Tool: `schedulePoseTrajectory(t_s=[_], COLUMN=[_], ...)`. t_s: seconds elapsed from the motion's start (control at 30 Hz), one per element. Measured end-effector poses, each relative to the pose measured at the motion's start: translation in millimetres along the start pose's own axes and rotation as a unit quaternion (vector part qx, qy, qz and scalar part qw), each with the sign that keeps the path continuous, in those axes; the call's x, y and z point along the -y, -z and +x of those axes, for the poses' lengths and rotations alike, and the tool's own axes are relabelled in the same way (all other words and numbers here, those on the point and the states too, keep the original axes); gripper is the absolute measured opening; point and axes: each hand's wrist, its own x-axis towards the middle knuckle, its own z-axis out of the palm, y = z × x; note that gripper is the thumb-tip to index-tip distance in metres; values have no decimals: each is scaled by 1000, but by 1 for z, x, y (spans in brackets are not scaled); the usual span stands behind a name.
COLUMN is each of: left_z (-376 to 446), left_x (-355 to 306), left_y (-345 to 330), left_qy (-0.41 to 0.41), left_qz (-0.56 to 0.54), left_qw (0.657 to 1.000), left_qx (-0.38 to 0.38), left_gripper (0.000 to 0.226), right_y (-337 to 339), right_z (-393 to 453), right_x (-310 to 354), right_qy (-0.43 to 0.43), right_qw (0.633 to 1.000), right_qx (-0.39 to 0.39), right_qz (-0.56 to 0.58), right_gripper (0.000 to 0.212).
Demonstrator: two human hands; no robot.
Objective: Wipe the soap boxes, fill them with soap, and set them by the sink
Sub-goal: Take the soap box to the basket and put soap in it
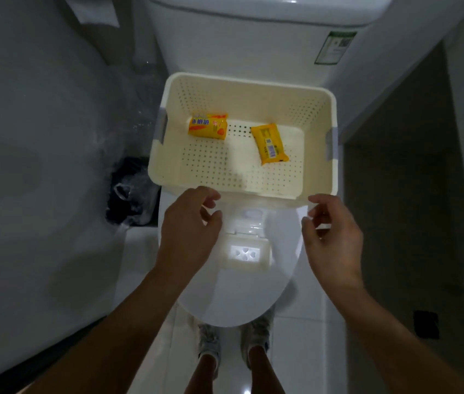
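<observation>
Dim bathroom, head view looking down onto a closed white toilet lid. A cream perforated plastic basket is sitting across the back of the lid, at 12 o'clock from the hands. Inside it two bars of soap are lying, both wrapped: a yellow-orange one with red print toward 11 o'clock and a plain yellow one with a barcode label toward 1 o'clock, well apart from each other.

One translucent white rectangular soap box is lying open on the lid, between the two hands, its hinged cover folded back toward the basket. Its tray is showing only drain holes; no soap in it. A second box is not visible anywhere.

Left hand is hovering just above the basket's near rim, fingers loosely curled, holding nothing. Right hand is doing the same at 3 o'clock of the box, also holding nothing.

Progress, as a judgement: early. Whether the box is wiped cannot be told. Unwrapping, filling and carrying to the sink are all outstanding; no sink is identifiable with certainty.
</observation>
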Motion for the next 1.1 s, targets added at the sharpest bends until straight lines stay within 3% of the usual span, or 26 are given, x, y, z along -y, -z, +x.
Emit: schedulePoseTrajectory(t_s=[0.2,0.43,0.57,0.8,1.0,1.1], left_z=[75,157,192,234,240,244], left_x=[-43,-16,17,51,59,65], left_y=[-6,-48,-60,-59,-63,-63], left_qy=[-71,-43,10,5,44,61], left_qz=[29,174,261,359,321,261], left_qw=[997,977,953,929,945,962], left_qx=[22,116,157,90,49,45], left_gripper=[28,41,54,45,43,35], right_y=[-14,-62,-92,-150,-187,-196], right_z=[63,142,167,202,220,224], right_x=[44,27,17,31,39,41], right_qy=[128,108,114,33,-31,-71], right_qw=[991,973,958,973,969,963], right_qx=[9,92,148,200,240,260], right_qz=[-28,-184,-217,-112,-43,18], right_gripper=[36,33,35,47,55,47])
